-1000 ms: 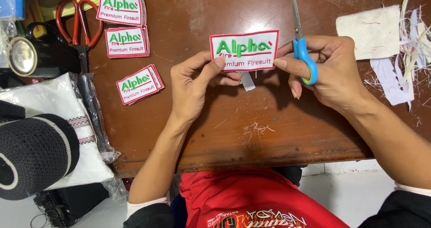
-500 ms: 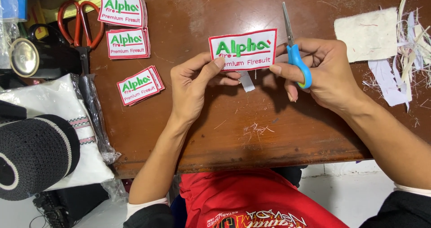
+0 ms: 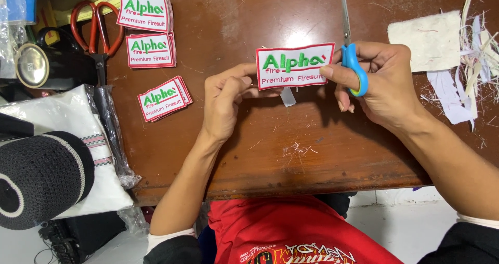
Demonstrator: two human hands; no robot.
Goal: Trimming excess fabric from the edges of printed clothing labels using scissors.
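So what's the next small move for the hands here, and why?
Probably bring the blue-handled scissors down to the embroidered patch and snip the white strip hanging below its bottom edge. The left hand and right hand both pinch the patch, and the blades point away, shut.

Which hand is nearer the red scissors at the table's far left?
Left. The left hand sits right of the red scissors, pinching the patch. The right hand, holding blue scissors, is farther right, beyond the patch.
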